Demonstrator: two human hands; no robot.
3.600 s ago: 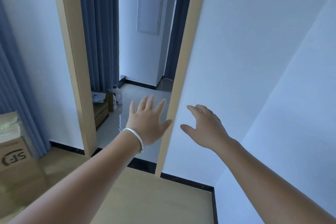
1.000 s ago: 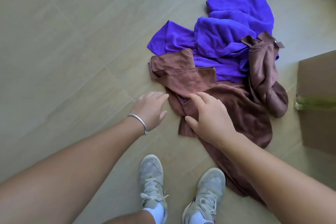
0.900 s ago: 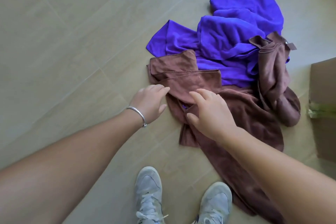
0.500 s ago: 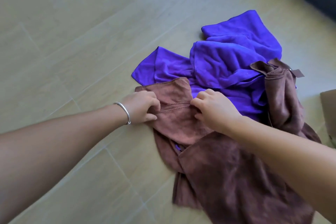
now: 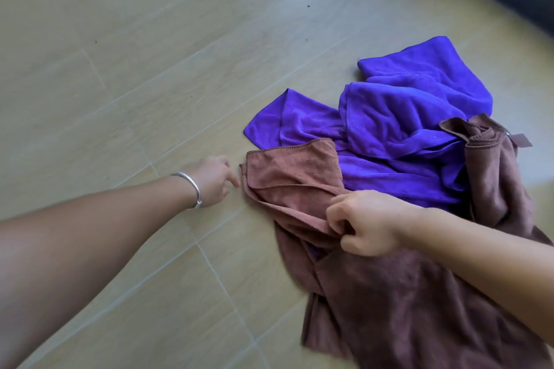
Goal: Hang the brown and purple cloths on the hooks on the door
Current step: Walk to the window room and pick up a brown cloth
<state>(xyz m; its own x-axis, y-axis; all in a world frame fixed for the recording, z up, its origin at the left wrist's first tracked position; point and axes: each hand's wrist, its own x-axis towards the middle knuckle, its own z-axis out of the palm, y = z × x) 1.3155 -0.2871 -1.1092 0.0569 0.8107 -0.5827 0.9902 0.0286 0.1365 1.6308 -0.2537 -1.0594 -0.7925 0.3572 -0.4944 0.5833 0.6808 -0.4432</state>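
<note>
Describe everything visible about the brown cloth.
The brown cloth is a soft, fuzzy towel-like fabric with stitched hems, lying crumpled on the floor. One folded corner points left; another bunched part with a small tag rises at the right, on top of the purple cloth, which it partly overlaps. The right hand pinches a hem fold near its middle. The left hand points a fingertip at its left corner; whether it touches is unclear.
</note>
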